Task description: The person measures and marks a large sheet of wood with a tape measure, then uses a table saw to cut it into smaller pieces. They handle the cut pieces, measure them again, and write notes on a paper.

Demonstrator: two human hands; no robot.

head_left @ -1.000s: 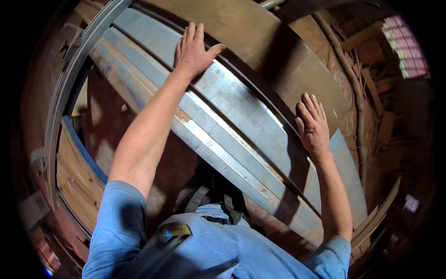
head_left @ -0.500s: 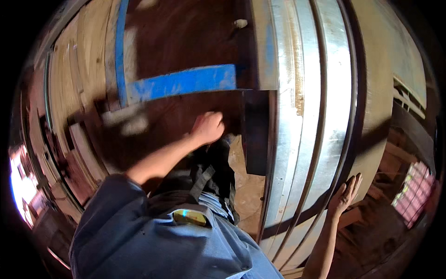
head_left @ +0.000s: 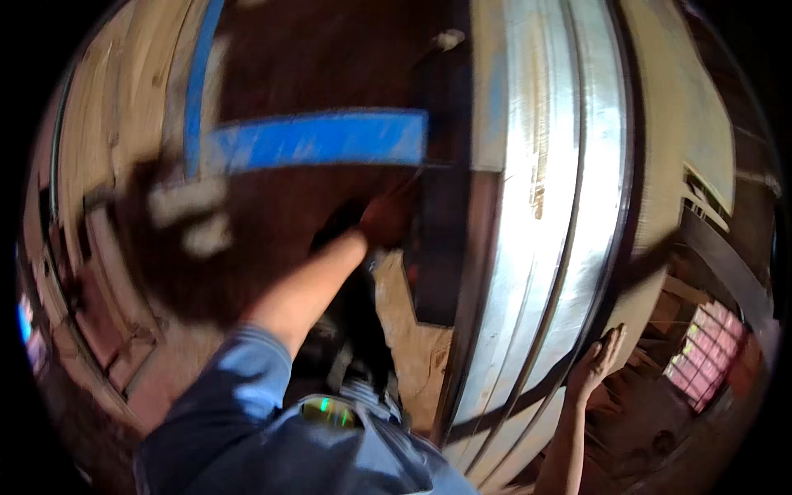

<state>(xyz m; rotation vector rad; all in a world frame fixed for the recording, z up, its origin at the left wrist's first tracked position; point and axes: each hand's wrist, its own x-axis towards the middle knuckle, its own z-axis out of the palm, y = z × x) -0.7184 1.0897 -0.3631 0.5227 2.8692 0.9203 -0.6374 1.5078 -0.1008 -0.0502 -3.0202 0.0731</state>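
Observation:
My left hand (head_left: 389, 216) is in deep shadow, stretched toward a dark box-like panel (head_left: 441, 247) below the edge of a long, shiny metal bed (head_left: 528, 247). Blur and shadow hide its fingers, so I cannot make out whether it touches the panel. My right hand (head_left: 596, 363) lies flat with its fingers extended on the pale outer surface (head_left: 660, 198) beyond the bed's far-right dark edge. Lengthwise grooves run along the metal bed, and bright light glares off it.
A blue painted bar (head_left: 322, 139) crosses over the dark floor ahead. On the left stand pale wooden boards (head_left: 136, 91). Wood scraps (head_left: 606, 400) and a pink gridded panel (head_left: 705, 355) lie low on the right. A pale sheet (head_left: 412, 326) lies beside my legs.
My left hand has reached forward and right, out of the light into shadow near the dark panel. My right hand stays on the pale surface. The whole view has shifted slightly.

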